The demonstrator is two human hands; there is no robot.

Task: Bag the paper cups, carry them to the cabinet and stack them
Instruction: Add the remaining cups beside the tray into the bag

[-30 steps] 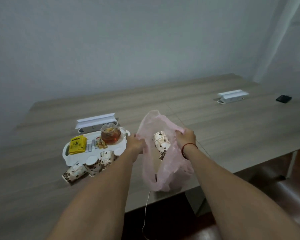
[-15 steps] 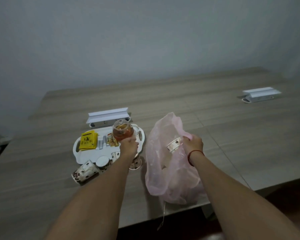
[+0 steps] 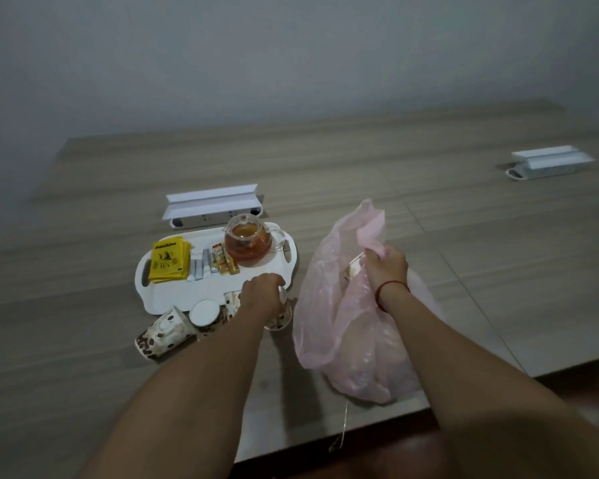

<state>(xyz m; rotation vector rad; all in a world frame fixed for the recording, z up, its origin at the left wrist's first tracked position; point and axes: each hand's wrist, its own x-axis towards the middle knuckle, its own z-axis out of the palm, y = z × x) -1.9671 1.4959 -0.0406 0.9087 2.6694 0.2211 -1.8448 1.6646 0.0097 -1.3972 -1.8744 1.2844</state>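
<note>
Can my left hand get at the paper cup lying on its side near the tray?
Probably yes: the tipped paper cup lies uncovered on the table just left of the left hand, though that hand grips another cup.

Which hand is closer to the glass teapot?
Left. The left hand grips a paper cup just in front of the teapot; the right hand holds the pink bag, farther off to its right.

place: office meeting room | evidence: long table (image 3: pixel 360 160); pop-up power sockets (image 3: pixel 212 206); tea tray (image 3: pixel 173 295)
</note>
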